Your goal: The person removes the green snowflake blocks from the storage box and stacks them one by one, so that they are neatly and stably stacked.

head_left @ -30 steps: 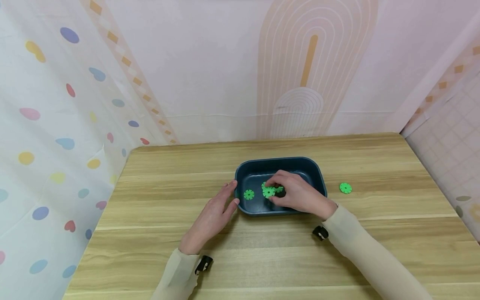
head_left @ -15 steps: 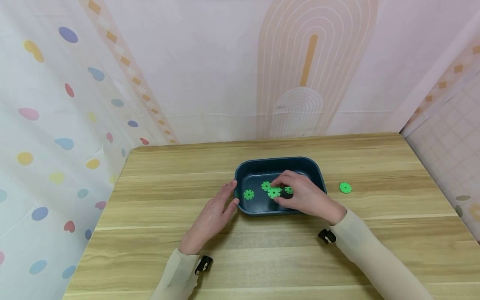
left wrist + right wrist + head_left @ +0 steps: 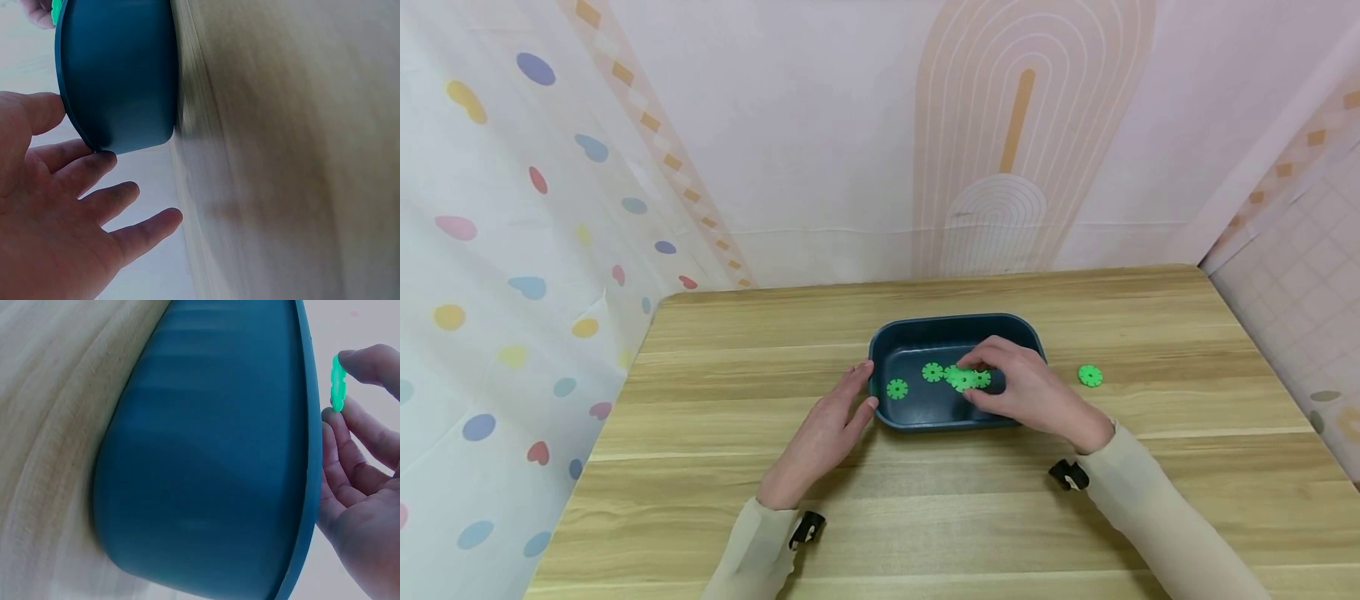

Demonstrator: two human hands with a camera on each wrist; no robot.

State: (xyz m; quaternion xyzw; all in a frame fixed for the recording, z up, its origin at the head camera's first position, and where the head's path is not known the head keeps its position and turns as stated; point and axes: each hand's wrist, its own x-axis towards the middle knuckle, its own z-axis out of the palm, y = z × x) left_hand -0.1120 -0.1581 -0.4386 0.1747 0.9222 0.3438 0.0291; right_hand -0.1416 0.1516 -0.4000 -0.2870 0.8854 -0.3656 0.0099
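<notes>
In the head view a dark blue tray [image 3: 913, 413] stands on the table. My right hand [image 3: 1033, 392] is over its right part, pinching a green notched disc [image 3: 962, 381] between thumb and fingers. The right wrist view shows that green disc [image 3: 338, 384] edge-on, above the tray's rim. Below and beside it lie more green discs, one [image 3: 932, 372] near the tray's middle and another [image 3: 897, 389] at the left; some overlap in view. My left hand [image 3: 820, 442] touches the tray's left end, thumb and fingertips at the rim, other fingers spread in the left wrist view.
A single green disc [image 3: 1090, 376] lies on the wooden table [image 3: 737, 375] right of the tray. Patterned curtains [image 3: 820, 125] hang behind the table and along its left side.
My right hand has moved to the right across the tray, carrying the pinched disc and uncovering discs beneath it. The left hand and the tray have stayed in place.
</notes>
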